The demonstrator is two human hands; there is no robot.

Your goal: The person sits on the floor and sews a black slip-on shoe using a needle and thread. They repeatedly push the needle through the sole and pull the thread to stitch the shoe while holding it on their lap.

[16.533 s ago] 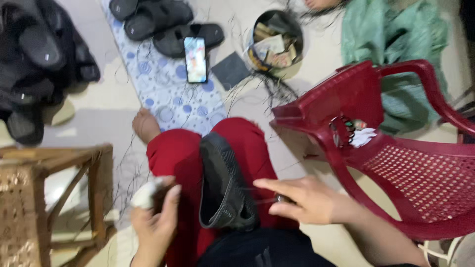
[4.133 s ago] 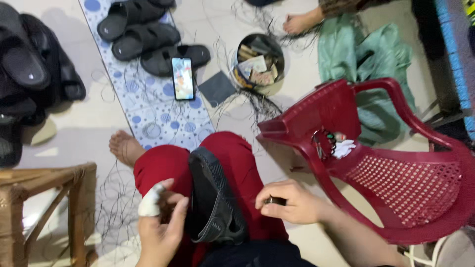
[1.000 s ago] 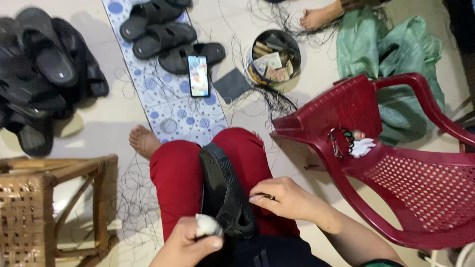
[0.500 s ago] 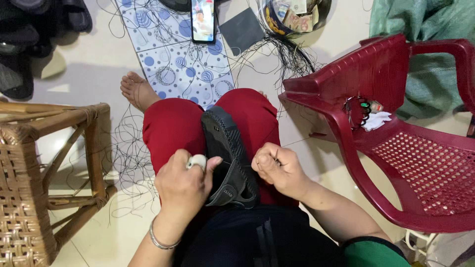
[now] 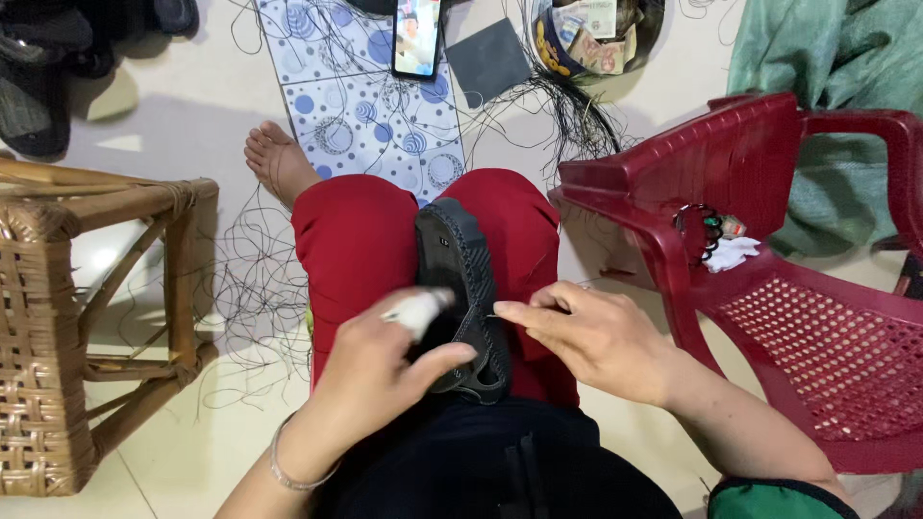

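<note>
Black sandal point(image 5: 460, 279) gripped by left hand point(image 5: 370, 380), right hand point(image 5: 586, 332) pinching.

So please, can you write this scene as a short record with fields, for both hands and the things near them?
Left hand: left hand, one finger wrapped in white, grips the black rubber sandal
Right hand: right hand pinches at the sandal's edge; what it pinches is too small to tell
Support: sandal lies between the knees in red trousers
Right side: dark red plastic chair
Left side: woven cane stool
Floor: loose black threads, smartphone on a blue-dotted mat
</note>
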